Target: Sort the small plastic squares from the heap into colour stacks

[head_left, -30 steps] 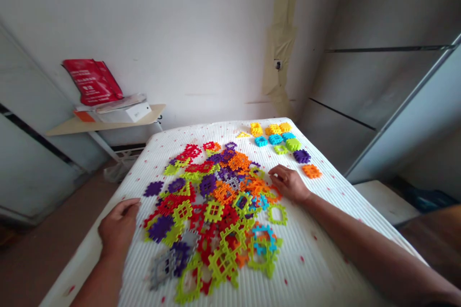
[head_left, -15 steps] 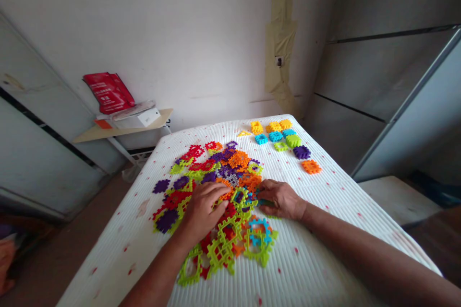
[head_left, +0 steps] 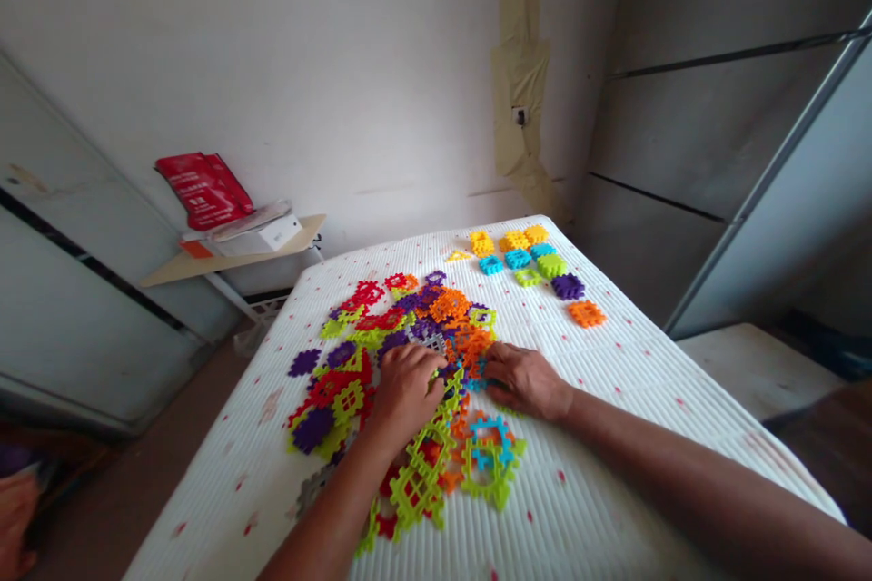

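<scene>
Left hand (head_left: pixel 407 386) over the heap (head_left: pixel 432 449), right hand (head_left: pixel 524 379) at its edge

A white-covered table (head_left: pixel 579 517) bears the heap, its flat, coloured tiles overlapping loosely. The left hand bends over the middle and the right hand curls at the right edge, fingers down, presumably because the tiles lie so low; hidden fingertips make it impossible to tell whether either grips one. Farther off, small stacks (head_left: pixel 516 241) stand grouped by colour, apparently to keep like with like. Nearest of these sits an orange piece (head_left: pixel 587 314).
</scene>
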`<state>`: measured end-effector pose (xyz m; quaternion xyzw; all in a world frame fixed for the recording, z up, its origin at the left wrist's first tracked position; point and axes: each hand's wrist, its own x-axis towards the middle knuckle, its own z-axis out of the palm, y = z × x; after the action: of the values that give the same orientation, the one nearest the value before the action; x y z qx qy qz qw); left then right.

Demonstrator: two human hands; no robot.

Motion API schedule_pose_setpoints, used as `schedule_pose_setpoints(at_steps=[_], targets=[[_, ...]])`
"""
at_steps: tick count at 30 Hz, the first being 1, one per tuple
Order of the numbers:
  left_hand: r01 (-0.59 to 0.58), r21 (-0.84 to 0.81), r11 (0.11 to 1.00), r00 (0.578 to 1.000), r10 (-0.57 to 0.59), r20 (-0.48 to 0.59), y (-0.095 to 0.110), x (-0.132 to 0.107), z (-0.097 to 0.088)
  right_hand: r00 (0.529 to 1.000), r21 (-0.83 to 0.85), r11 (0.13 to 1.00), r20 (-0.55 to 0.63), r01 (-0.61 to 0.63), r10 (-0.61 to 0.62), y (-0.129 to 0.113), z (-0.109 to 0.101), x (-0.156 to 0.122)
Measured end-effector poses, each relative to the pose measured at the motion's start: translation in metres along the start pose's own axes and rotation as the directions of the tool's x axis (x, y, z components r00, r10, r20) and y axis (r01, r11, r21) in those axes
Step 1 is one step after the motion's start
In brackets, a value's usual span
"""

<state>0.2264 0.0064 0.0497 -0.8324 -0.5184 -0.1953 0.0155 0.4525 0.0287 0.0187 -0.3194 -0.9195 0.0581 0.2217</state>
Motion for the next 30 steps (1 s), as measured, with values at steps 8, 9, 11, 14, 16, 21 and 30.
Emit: schedule_pose_setpoints(at_steps=[8,9,11,14,16,21,30], targets=[[-0.036,-0.08,0.996,0.984,0.022,-0.174,-0.017,-0.012,0.01,0.985,0.137,0.99,-0.172,0.019,0.005,0.006,0.012,0.0],[-0.047,-0.076,0.996,0.985,0.033,-0.17,-0.018,-0.012,0.012,0.982,0.158,0.987,-0.185,0.002,0.027,0.007,0.012,0.0],[-0.067,-0.066,0.996,0.989,0.058,-0.136,-0.018,-0.013,0.014,0.977,0.209,0.977,-0.197,-0.042,0.085,0.009,0.013,0.0],[-0.093,-0.073,0.993,0.994,0.088,-0.068,-0.016,-0.015,0.015,0.965,0.283,0.952,-0.194,-0.115,0.174,0.011,0.011,0.0],[-0.09,-0.086,0.992,0.995,0.086,-0.044,-0.014,-0.015,0.015,0.956,0.324,0.935,-0.198,-0.143,0.215,0.011,0.01,0.0],[-0.058,-0.133,0.989,0.996,0.048,-0.076,-0.013,-0.015,0.016,0.93,0.387,0.911,-0.26,-0.145,0.259,0.013,0.004,0.001],[-0.042,-0.178,0.983,0.989,0.016,-0.145,-0.016,-0.015,0.019,0.869,0.491,0.807,-0.176,-0.33,0.462,0.021,0.0,-0.003]])
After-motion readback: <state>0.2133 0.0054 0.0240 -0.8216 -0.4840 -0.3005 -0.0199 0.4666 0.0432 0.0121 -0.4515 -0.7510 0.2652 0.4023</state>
